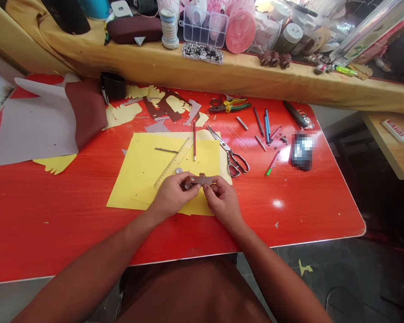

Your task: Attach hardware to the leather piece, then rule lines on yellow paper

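Note:
Between both hands, above a yellow sheet (131, 175), is a small brown leather-like piece (202, 180) with a tab on top and a shiny metal stud near its left end. My left hand (173, 193) pinches its left end between thumb and fingers. The right end is pinched by my right hand (225, 202). Just beyond my left hand lies a small round metal disc (178, 170). A clear ruler (170, 168), a thin dark rod (166, 150) and a dark red pencil (194, 141) rest on the sheet. Scissors (234, 159) lie at its right edge.
Pliers (232, 105), scraps (170, 105) and a black cup (113, 86) stand or lie at the back. Pens (267, 123), metal rods (260, 142) and a blurred dark device (302, 151) lie right. Grey and brown sheets (37, 119) cover the left. A crowded ledge (128, 51) runs behind.

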Motion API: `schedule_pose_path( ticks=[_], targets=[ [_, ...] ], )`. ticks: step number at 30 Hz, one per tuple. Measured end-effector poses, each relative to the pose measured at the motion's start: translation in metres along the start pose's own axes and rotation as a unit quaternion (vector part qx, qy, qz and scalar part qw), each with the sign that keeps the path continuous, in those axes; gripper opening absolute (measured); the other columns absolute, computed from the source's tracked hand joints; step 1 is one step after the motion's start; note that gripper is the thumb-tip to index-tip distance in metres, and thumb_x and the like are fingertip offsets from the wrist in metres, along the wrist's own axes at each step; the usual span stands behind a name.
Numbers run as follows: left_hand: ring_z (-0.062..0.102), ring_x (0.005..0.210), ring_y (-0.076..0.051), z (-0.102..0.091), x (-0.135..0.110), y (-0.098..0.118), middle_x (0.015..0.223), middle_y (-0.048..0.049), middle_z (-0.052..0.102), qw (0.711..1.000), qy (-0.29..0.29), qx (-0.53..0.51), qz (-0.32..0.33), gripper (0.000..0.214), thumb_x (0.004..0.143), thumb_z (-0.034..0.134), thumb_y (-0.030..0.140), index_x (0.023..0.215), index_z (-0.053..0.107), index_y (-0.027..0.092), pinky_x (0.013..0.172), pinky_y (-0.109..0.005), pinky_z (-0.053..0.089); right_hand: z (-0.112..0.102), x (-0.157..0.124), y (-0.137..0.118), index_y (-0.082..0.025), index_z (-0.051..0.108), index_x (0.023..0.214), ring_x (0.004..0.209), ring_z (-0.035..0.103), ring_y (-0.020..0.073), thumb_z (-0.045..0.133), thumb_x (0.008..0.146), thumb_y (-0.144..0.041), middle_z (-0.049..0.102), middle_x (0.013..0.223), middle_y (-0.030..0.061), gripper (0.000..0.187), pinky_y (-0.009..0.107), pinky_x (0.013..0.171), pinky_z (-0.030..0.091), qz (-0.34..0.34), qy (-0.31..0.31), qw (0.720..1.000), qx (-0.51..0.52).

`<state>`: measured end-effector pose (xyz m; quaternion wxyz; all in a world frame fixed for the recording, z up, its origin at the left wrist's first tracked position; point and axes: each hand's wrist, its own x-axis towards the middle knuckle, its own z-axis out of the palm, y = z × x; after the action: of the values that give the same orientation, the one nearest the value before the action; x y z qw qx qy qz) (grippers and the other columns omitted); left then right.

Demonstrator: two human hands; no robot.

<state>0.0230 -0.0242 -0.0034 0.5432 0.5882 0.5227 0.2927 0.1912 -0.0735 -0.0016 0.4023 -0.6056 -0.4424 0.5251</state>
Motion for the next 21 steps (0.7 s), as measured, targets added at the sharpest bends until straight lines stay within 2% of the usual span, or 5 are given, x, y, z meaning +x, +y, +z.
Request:
schedule_pose_path(
  ticks=[5, 14, 21],
  targets=[
    [0.044, 0.061, -0.013, 0.0003, -0.0012, 0.0025, 0.067, 0.0039, 0.051, 1.000, 0.003, 0.023, 0.005, 0.020, 0.076, 0.067, 0.039, 0.080, 0.069, 0.019, 0.055, -0.025, 0.037, 0.0004, 0.0009, -0.0001, -0.022, 0.059, 0.092, 0.047, 0.028, 0.0094, 0.059, 0.094, -0.043, 0.032, 0.055, -0.0115, 0.021, 0.024, 0.046, 0.024, -0.005, 0.004, 1.000, -0.029],
    [0.041, 0.062, -0.013, -0.0021, -0.0003, -0.0002, 0.067, 0.0041, 0.050, 0.999, -0.010, 0.033, -0.011, 0.020, 0.076, 0.065, 0.039, 0.080, 0.068, 0.019, 0.056, -0.025, 0.036, 0.0006, 0.0025, -0.0012, -0.023, 0.057, 0.090, 0.048, 0.027, 0.0096, 0.061, 0.091, -0.042, 0.033, 0.055, -0.0114, 0.019, 0.024, 0.048, 0.023, 0.013, -0.006, 1.000, -0.014],
    [0.044, 0.062, -0.013, -0.0017, 0.0000, -0.0007, 0.068, 0.0038, 0.053, 0.999, -0.020, 0.024, -0.009, 0.018, 0.076, 0.066, 0.037, 0.080, 0.069, 0.020, 0.056, -0.025, 0.036, 0.0021, 0.0028, -0.0033, -0.023, 0.057, 0.087, 0.053, 0.025, 0.0105, 0.062, 0.088, -0.037, 0.028, 0.057, -0.0108, 0.015, 0.025, 0.049, 0.022, 0.005, 0.004, 0.999, -0.038]
  ],
)
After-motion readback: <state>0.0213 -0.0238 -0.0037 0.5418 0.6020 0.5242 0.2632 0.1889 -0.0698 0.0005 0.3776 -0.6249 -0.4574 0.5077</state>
